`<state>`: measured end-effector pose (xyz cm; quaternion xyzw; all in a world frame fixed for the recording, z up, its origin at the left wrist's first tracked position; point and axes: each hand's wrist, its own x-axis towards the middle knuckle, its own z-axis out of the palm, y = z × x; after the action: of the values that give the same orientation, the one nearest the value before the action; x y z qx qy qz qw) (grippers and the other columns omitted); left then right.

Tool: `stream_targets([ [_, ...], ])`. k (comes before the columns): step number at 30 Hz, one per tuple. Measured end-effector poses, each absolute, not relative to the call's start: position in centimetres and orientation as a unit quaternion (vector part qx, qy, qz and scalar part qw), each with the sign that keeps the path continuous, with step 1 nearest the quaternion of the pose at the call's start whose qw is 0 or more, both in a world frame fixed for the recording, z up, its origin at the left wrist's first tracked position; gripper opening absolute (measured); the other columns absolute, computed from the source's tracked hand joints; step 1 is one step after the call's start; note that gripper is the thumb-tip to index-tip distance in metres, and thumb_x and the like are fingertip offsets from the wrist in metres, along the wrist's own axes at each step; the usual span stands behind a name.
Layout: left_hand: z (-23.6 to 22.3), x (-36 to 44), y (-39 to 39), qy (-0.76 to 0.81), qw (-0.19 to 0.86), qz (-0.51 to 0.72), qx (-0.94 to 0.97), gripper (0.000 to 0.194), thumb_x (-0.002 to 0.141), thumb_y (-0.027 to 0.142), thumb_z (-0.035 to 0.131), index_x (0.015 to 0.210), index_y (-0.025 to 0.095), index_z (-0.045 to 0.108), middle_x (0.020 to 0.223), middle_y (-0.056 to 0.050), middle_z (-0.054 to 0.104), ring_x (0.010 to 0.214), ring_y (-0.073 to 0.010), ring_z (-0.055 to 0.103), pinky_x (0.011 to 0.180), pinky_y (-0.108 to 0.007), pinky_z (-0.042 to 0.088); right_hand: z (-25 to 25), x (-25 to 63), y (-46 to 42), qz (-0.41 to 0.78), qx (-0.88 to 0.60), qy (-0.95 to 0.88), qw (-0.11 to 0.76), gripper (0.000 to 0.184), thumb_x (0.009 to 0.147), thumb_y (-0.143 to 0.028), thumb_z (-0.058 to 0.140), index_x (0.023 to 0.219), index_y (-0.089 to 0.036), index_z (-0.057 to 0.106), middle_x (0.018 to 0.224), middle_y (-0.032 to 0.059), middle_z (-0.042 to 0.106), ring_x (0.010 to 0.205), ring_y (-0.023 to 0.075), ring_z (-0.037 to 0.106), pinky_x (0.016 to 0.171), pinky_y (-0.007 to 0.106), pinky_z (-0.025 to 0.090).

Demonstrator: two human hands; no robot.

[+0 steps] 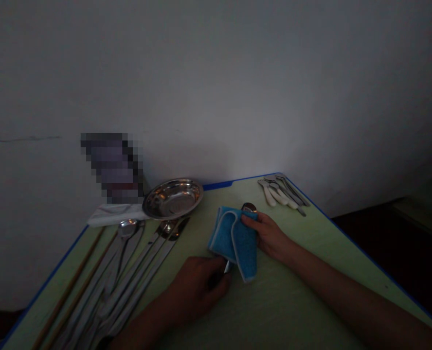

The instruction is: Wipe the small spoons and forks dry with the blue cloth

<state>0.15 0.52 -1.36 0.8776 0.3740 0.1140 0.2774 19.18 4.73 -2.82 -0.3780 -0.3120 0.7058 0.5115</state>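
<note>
My left hand (197,287) is closed around the dark handle end of a metal spoon (249,207), low over the middle of the table. A folded blue cloth (223,238) with a pale edge covers most of the spoon's length. Only its shiny rounded tip and a short bit of shaft by my left fingers show. My right hand (270,236) pinches the cloth near that tip, thumb on top. One corner of the cloth hangs down towards me.
On the left of the green table (274,301) lie wooden chopsticks (75,277) and several metal spoons (128,228) and other utensils. Behind them sit a steel bowl (174,199) and a blurred upright object (112,167). Several small utensils (279,194) lie far right, near the wall.
</note>
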Motion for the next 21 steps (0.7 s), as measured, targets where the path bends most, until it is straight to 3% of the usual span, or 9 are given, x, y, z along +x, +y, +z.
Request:
stream_targets([
  [21,-1.17,0.18,0.5,0.38,0.265,0.092,0.882,0.015,0.077,0.017,0.042,0.062,0.019,0.04,0.054,0.006,0.042,0.049,-0.0096,0.043,0.05,-0.02,0.03,-2.64,19.18,4.73,0.707,-0.381,-0.322,0.502,0.023,0.06,-0.032,0.071,0.072,-0.016,0.06,0.064,-0.0013,0.064,0.06,0.0113,0.057,0.066,0.026,0.044],
])
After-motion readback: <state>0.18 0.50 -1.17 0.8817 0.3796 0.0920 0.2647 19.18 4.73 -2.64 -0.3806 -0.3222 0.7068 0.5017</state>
